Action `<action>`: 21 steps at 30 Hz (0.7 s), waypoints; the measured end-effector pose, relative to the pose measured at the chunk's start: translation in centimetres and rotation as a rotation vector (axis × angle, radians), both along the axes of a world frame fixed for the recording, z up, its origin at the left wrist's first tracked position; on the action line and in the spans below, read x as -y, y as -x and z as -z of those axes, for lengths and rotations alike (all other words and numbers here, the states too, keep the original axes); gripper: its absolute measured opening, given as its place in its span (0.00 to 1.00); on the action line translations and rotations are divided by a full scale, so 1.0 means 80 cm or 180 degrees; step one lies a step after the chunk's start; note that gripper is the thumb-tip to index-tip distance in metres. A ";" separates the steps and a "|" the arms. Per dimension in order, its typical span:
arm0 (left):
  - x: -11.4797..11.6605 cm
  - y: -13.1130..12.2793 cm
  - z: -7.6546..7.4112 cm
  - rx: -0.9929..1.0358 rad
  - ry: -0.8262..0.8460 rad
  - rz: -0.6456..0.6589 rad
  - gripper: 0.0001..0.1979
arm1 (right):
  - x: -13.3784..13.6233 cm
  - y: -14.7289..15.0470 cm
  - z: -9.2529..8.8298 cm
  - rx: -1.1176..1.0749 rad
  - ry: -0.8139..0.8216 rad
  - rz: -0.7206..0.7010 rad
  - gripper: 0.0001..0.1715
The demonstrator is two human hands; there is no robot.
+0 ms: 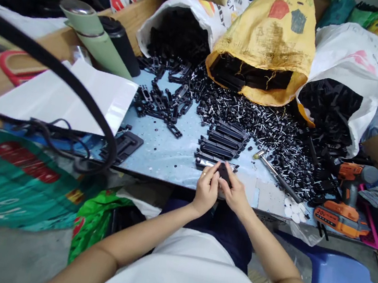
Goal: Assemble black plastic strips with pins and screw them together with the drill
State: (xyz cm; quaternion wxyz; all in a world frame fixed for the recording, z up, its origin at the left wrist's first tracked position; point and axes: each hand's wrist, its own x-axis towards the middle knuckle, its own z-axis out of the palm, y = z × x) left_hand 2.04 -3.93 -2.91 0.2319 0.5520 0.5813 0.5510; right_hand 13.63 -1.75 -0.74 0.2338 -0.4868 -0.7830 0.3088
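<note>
At the table's front edge, my left hand (207,188) and my right hand (235,188) meet around a small black plastic part (223,172). Fingertips of both hands press on it from either side, and its lower portion is hidden by them. Just beyond my hands lies a stack of long black plastic pieces (224,140) laid side by side. To the right of these rests a hammer (278,174) with a metal handle. A large heap of small black parts with metal pins (251,118) spreads behind.
A yellow sack (265,38) and white sacks (353,58) lie with mouths toward me. Black linked parts (167,98) are scattered left. An orange cordless drill (346,203) stands right. A green flask (96,42), white sheet (73,92) and black cable (75,82) occupy the left.
</note>
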 end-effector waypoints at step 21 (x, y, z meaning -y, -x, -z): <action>-0.042 0.027 0.006 -0.3293 0.0240 0.1892 0.21 | -0.114 -0.179 -0.073 0.2113 -0.0200 0.1349 0.08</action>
